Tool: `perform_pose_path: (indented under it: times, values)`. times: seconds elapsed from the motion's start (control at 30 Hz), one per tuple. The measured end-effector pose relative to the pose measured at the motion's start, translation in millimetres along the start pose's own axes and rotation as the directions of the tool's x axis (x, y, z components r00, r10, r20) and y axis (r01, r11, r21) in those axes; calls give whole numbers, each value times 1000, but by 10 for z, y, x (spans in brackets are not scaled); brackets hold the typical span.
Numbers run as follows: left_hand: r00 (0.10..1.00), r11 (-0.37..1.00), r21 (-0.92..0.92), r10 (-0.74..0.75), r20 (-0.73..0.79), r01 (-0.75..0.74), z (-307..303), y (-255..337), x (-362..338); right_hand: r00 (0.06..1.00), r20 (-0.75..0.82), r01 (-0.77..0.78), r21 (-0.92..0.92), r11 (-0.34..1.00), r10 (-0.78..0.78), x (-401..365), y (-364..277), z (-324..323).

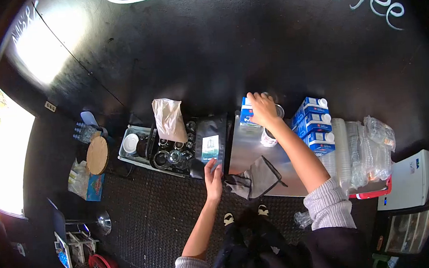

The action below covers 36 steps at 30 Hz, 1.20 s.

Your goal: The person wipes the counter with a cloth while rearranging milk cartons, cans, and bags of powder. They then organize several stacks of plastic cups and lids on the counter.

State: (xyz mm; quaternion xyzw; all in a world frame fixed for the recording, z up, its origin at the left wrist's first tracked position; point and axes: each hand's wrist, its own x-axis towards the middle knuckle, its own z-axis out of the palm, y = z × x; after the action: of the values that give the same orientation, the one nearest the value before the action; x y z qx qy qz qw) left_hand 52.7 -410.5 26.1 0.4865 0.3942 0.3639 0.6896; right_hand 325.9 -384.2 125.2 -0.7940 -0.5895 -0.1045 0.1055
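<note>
My right hand point(264, 109) reaches across the metal counter and is wrapped over the top of a blue-and-white carton point(246, 113). Beside that hand are a metal tin point(279, 111), partly hidden by my wrist, and a small white patterned cup point(268, 139). My left hand point(213, 180) is at the lower end of a large black bag with a pale label point(210, 146). Its fingers are apart, and the fingertips look close to or touching the bag. A grey cloth with dark edging point(259, 178) hangs over the counter's front edge.
Several blue cartons point(317, 123) stand on the right, beside stacked clear plastic cups point(355, 150) and a white mini fridge point(406, 178). On the left, a tray of glassware point(169, 159) holds a brown paper bag point(168, 121). A round wooden stool point(98, 156) stands farther left.
</note>
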Motion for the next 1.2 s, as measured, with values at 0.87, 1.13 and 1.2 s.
perform_pose_path:
  times: [0.87,1.13,1.2]
  values:
    - [957,998,49,-60,285,48,477,14,-98,985,146,49,252,966,-87,-1198,165,-1250]
    - [900,980,136,-188,394,146,1136,-292,-313,967,249,-16,266,964,-53,-1999,680,-1350]
    - [894,977,157,-200,401,148,1203,-310,-371,968,240,8,263,965,-74,-2080,734,-1309]
